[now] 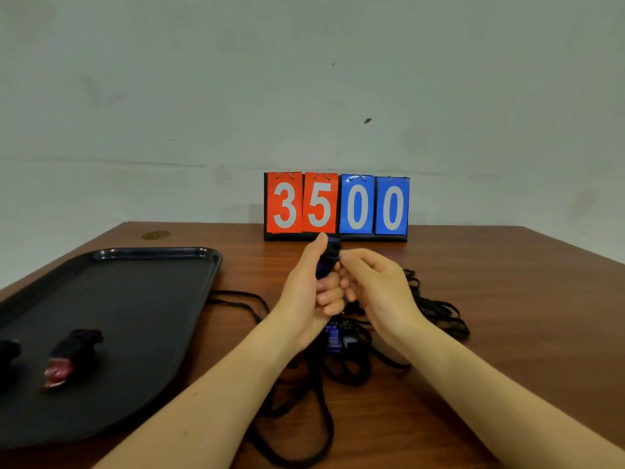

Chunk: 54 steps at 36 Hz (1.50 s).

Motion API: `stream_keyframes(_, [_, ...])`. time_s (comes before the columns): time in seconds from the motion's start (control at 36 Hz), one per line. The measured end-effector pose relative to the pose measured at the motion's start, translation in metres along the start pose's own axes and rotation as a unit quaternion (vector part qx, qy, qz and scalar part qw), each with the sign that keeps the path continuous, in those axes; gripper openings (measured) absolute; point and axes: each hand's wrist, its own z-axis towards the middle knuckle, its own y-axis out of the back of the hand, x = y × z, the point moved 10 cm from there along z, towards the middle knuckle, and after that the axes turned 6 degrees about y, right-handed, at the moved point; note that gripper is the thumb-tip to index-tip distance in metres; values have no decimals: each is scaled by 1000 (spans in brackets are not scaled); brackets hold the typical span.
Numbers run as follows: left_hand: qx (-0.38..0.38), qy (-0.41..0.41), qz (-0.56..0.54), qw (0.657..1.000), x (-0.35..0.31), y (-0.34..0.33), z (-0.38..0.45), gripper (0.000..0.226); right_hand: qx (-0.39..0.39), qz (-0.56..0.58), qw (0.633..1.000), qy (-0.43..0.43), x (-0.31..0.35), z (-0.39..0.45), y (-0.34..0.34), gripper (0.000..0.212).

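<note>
Left-hand fingers (329, 296) curled tight round the lower half of the strap bundle (328, 258), thumb up along its left side. Right-hand fingers (348, 286) are also curled; thumb and forefinger tips pinch the bundle's right edge near the top. Knuckles of both hands touch.

The bundle is a dark blue/black wound roll, held upright in the air above the tabletop (507, 299), about centre, in front of the score flipper (336, 206). Its top pokes out above the left hand (311, 292). The right hand (375, 286) is just beside it, and both forearms come in from the bottom edge.

Below the hands is a loose strap pile (436, 309), black loops tangled on the tabletop and running out toward the near edge. A blue clip (333, 336) sits in the tangle right under the wrists. Can't tell if the held bundle is connected to the pile.

On the left, the black tray (152, 252) lies flat on the tabletop, its right rim near the straps. On the tray is a finished roll (72, 353) with a red end, and a second dark roll (8, 350) is cut off by the left frame edge.

The flipper stands at the far edge of the tabletop against the wall. It reads 35 on red cards and 00 on blue.
</note>
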Motion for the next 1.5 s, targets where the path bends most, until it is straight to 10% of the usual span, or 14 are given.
stream_keyframes(0.53, [37,40,-38,998,7,-3,6,49,4,5,1000,15,4,3,2,23])
stream_keyframes(0.92, [-8,13,170,985,1,1,5,69,2,-98,995,2,-4,10,13,25])
stream_keyframes(1.17, [-149,-205,414,874,-41,9,-21,18,-82,-88,993,-15,-9,17,47,15])
stream_keyframes(1.5, [-209,-207,608,738,-88,-14,-90,15,-45,-202,978,17,14,8,26,20])
